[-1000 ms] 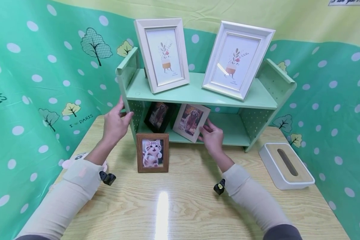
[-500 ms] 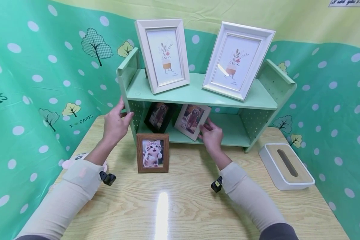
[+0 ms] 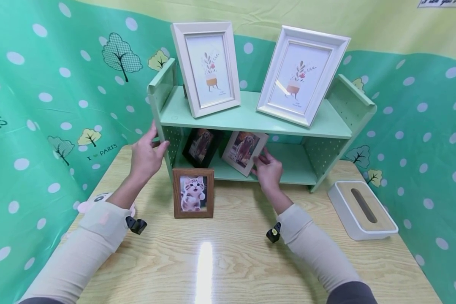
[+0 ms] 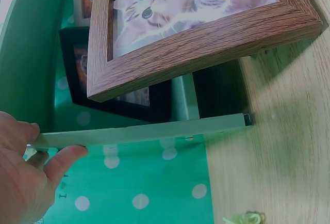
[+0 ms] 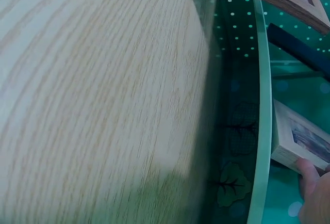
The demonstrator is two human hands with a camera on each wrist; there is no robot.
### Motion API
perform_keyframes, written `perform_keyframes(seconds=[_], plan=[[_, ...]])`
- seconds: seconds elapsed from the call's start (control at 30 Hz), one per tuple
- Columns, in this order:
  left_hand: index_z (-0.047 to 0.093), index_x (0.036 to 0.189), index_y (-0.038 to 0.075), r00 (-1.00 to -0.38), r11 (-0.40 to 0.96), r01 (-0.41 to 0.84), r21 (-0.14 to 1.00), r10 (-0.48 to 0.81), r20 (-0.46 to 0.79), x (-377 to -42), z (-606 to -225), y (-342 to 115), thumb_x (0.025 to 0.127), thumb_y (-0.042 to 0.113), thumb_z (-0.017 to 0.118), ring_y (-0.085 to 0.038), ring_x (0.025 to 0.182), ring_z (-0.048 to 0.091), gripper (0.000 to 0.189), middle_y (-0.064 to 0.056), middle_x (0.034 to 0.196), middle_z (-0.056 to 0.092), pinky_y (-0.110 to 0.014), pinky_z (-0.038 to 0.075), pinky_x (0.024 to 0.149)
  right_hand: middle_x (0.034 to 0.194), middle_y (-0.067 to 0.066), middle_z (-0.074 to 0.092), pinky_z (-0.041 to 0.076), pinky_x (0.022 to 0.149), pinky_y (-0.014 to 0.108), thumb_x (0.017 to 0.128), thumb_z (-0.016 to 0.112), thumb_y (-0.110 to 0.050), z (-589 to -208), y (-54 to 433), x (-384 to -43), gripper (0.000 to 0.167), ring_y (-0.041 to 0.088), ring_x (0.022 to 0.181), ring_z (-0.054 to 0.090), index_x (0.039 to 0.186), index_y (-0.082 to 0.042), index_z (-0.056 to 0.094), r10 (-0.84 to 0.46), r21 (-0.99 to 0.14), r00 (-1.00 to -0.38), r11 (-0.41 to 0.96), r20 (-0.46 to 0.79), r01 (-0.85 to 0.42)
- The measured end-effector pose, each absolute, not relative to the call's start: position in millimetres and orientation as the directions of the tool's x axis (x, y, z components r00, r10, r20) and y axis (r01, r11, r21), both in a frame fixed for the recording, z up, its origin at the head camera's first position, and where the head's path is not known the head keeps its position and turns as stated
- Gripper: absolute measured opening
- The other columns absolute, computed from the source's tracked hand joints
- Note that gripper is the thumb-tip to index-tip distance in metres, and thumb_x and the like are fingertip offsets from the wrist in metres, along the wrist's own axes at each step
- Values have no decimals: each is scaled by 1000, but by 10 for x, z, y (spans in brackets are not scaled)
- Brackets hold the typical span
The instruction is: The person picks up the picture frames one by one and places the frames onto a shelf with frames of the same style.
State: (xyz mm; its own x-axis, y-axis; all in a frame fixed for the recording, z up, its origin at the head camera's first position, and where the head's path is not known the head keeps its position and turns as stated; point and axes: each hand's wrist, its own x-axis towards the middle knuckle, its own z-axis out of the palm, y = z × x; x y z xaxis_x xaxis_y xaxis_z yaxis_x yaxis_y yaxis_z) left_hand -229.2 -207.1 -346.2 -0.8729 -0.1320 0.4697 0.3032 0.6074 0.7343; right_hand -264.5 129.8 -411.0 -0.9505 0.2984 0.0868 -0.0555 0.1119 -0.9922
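Gripping shelf (image 3: 247, 113) with left hand (image 3: 146, 156), pale frame (image 3: 242, 151) with right hand (image 3: 270, 172); seemingly done with black frame (image 3: 199, 147), not brown frame (image 3: 193, 193).

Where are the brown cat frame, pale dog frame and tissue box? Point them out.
Brown cat frame (image 3: 193, 194), head view: its photo.
Pale dog frame (image 3: 245, 152), head view: its photo.
Tissue box (image 3: 358, 211), head view: lid, beside slot.

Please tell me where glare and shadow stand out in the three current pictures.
Head view: a bright glare streak on the table, with a smaller glint on the upper-right white frame; left wrist view: a pale glare patch over the kitten picture; right wrist view: deep shadow between table and shelf.
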Motion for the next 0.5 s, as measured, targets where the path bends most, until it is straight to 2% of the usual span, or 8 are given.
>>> perform_keyframes(seconds=[0.5], plan=[[27, 161, 32, -881, 615, 287, 735, -132, 454, -2285, -3450, -2070, 100, 8, 64, -49, 117, 65, 76, -23, 146, 57, -54, 63, 91, 124, 17, 73, 67, 71, 29, 93, 74, -13, -4099, 1371, -2559, 60, 32, 105, 75, 148, -17, 53, 253, -987, -964, 151, 84, -47]])
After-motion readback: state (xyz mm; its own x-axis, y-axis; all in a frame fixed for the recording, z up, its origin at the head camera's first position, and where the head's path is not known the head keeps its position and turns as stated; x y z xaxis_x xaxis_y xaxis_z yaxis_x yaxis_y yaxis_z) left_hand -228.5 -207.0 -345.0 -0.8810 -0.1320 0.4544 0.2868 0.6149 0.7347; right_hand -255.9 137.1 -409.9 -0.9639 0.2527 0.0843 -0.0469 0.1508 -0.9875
